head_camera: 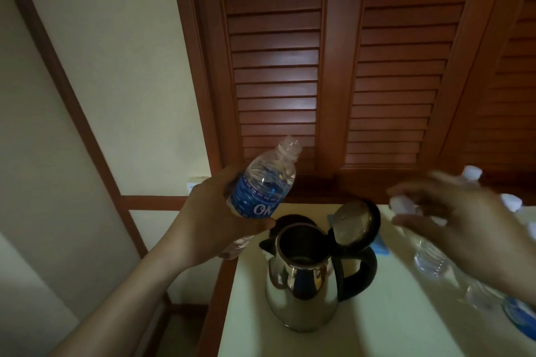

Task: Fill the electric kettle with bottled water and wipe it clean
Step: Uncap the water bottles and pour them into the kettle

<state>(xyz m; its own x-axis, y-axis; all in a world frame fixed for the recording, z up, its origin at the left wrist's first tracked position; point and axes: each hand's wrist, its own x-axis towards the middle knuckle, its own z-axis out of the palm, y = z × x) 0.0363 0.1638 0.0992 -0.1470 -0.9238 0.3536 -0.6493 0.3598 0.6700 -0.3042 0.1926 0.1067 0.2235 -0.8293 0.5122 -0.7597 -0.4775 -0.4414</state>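
The left hand (pixel 214 220) grips an uncapped water bottle (pixel 262 185) holding water, its neck tilted up. Just below and right of that grip stands the steel kettle (pixel 301 281), lid open, its inside dark. The right hand (pixel 452 223) is a blur over capped bottles (pixel 429 258), its grip unclear.

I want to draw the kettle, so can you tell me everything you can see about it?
The kettle is shiny silver metal with a black handle on its right and a small spout on its left. Its round lid is flipped open, standing up by the handle. Inside looks dark, so any water cannot be seen. It stands upright on the pale table. The left hand holds an uncapped bottle up beside it.
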